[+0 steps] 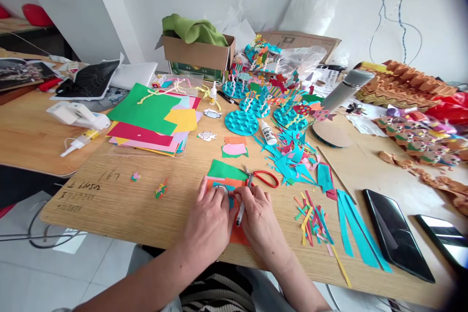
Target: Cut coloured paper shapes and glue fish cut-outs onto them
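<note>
My left hand (210,214) lies over a small stack of coloured paper at the table's front edge, its fingers stretched flat and pressing down. Under the fingertips a pale cutout with a dark outline (221,187) partly shows on blue paper (231,201). Orange paper (239,238) lies beneath, and green paper (226,169) sticks out behind. My right hand (259,212) is closed around a grey-white marker (240,213), whose dark end points toward me. Its thumb and forefinger meet at the cutout's right edge. Red-handled scissors (266,178) lie just beyond this hand.
Paper strips (310,219) and blue scraps (292,161) lie to the right, near a phone (397,234). Coloured sheets (146,112) are stacked at left. A white glue bottle (268,133) and blue scalloped discs (241,123) stand behind. A cardboard box (197,53) stands at the back.
</note>
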Demonstrator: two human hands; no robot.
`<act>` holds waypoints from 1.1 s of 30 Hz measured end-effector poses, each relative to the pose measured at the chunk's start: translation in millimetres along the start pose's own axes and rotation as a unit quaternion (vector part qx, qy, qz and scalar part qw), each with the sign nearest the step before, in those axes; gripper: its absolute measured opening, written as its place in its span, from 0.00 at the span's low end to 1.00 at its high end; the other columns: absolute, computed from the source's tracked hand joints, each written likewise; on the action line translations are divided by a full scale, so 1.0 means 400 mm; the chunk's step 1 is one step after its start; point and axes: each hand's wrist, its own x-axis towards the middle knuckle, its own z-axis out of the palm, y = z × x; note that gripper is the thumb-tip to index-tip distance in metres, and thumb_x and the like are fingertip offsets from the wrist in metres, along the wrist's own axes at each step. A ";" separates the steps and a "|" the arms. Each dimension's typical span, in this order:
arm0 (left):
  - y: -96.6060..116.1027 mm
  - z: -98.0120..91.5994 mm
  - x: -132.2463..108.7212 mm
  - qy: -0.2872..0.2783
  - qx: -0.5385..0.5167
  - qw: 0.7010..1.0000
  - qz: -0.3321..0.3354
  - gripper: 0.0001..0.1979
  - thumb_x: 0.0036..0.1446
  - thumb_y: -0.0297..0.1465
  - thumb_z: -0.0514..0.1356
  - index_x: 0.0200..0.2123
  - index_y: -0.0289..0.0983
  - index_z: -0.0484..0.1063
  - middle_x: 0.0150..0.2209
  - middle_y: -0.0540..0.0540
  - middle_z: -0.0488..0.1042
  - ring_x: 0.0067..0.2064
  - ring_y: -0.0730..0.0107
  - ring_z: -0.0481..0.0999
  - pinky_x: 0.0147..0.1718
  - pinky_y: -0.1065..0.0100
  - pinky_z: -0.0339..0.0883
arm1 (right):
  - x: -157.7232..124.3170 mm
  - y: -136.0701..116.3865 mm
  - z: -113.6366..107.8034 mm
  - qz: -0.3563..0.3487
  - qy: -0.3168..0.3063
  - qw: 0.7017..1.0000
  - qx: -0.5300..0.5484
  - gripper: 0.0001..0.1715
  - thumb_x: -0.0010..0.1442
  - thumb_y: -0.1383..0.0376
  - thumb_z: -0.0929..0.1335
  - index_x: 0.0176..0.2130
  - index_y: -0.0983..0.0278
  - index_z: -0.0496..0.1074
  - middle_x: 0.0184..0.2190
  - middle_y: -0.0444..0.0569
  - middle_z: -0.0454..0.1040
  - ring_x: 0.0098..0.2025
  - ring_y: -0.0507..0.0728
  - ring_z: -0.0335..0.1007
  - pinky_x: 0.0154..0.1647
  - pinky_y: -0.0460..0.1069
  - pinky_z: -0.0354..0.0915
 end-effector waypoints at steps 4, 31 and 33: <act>0.016 0.024 -0.021 0.037 0.028 0.999 -0.008 0.18 0.63 0.30 0.48 0.50 0.30 0.70 0.48 0.37 0.74 0.54 0.56 0.71 0.63 0.46 0.50 | 0.004 0.008 -0.006 -0.031 -0.006 0.999 -0.014 0.11 0.66 0.72 0.59 0.38 0.65 0.69 0.30 0.51 0.71 0.36 0.60 0.63 0.36 0.50 0.57; 0.034 0.077 -0.051 0.061 0.023 0.996 -0.060 0.23 0.64 0.36 0.51 0.55 0.27 0.68 0.57 0.32 0.69 0.60 0.53 0.66 0.60 0.52 0.57 | 0.192 -0.001 0.014 0.114 -0.045 0.910 0.395 0.18 0.59 0.52 0.67 0.30 0.63 0.64 0.18 0.43 0.70 0.18 0.51 0.66 0.19 0.44 0.62; 0.035 0.078 -0.053 0.059 0.020 0.996 -0.064 0.23 0.64 0.37 0.51 0.55 0.26 0.67 0.57 0.32 0.69 0.60 0.53 0.66 0.60 0.52 0.57 | 0.185 0.005 0.021 0.114 -0.039 0.926 0.357 0.17 0.62 0.54 0.65 0.29 0.63 0.63 0.19 0.44 0.71 0.18 0.50 0.66 0.19 0.44 0.61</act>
